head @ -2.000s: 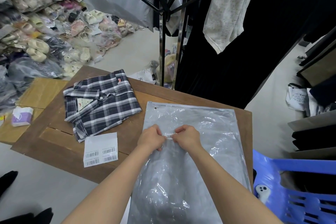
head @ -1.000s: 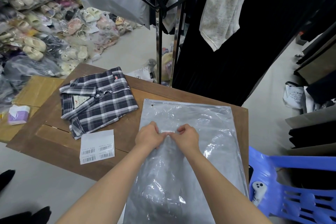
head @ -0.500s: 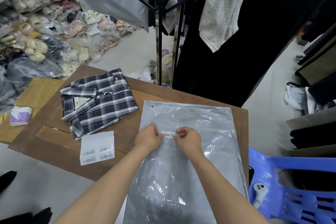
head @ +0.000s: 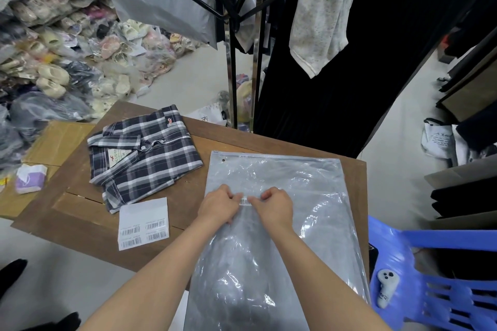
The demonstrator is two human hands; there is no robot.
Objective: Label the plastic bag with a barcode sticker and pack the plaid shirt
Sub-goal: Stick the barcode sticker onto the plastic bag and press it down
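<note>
Wooden worktop (head: pixel 80 212) in a stockroom, heaps of bagged slippers (head: pixel 53 35) on the floor far left beyond it. Both forearms reach forward, hands meet over the middle of the plastic bag (head: pixel 282 223), which lies flat under them and hangs off the near worktop edge. Left hand (head: pixel 219 205) and right hand (head: pixel 274 207) curled, fingertips pinching opposite ends of a small barcode sticker (head: pixel 246 201), held on or just above the bag; can't tell if it's stuck down. Plaid shirt (head: pixel 142 156) folded, left of and beyond the left hand, not in the bag; neck label partly readable, looks like "Hollister", size M. Sticker sheet (head: pixel 144 223) just left of the left hand, four barcodes on it, digits too small to read. Blue plastic chair (head: pixel 443 290) right of the right forearm.
</note>
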